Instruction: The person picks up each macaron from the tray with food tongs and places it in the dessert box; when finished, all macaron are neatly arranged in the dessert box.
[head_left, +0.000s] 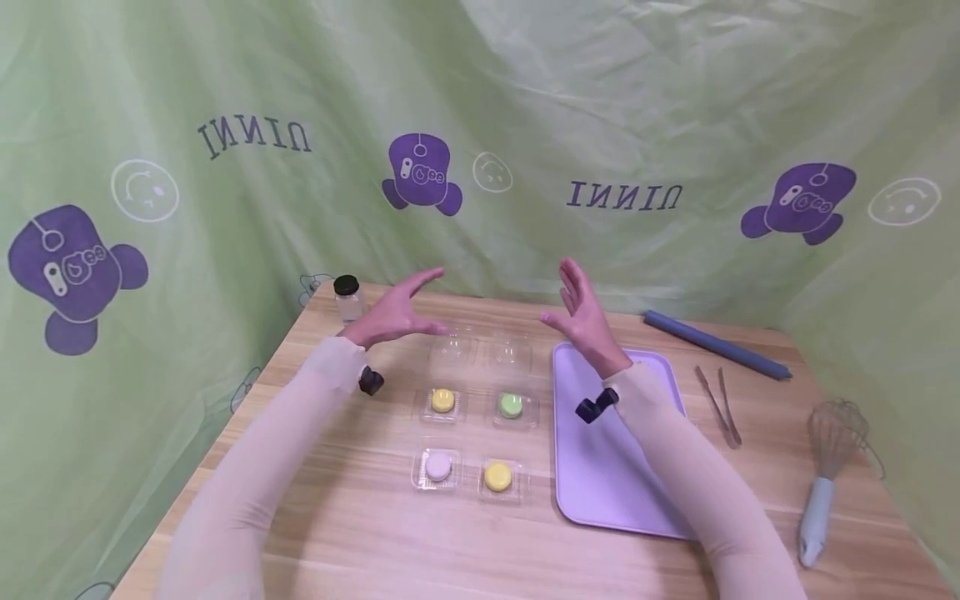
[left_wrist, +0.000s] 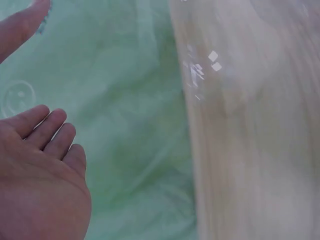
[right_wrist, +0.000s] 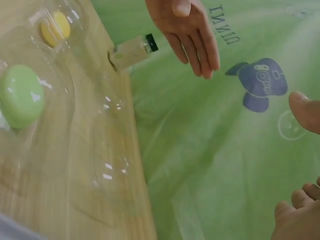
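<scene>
Both hands hover above the back of the wooden table (head_left: 375, 542), fingers straight, palms facing each other, holding nothing. My left hand (head_left: 401, 310) is above and left of two empty clear plastic cases (head_left: 454, 350). My right hand (head_left: 581, 310) hangs over the far end of a lilac tray (head_left: 600, 450). Nearer to me, single clear cases hold a yellow macaron (head_left: 443, 400), a green macaron (head_left: 511, 406), a lilac macaron (head_left: 438, 466) and another yellow macaron (head_left: 498, 476). The left wrist view shows my open left palm (left_wrist: 40, 175). The right wrist view shows the green macaron (right_wrist: 20, 95) and my left hand (right_wrist: 187, 30).
A small glass jar (head_left: 347, 297) with a black lid stands at the back left corner. Right of the tray lie a blue rolled item (head_left: 712, 343), wooden tongs (head_left: 718, 404) and a whisk (head_left: 828, 467). Green printed sheeting surrounds the table.
</scene>
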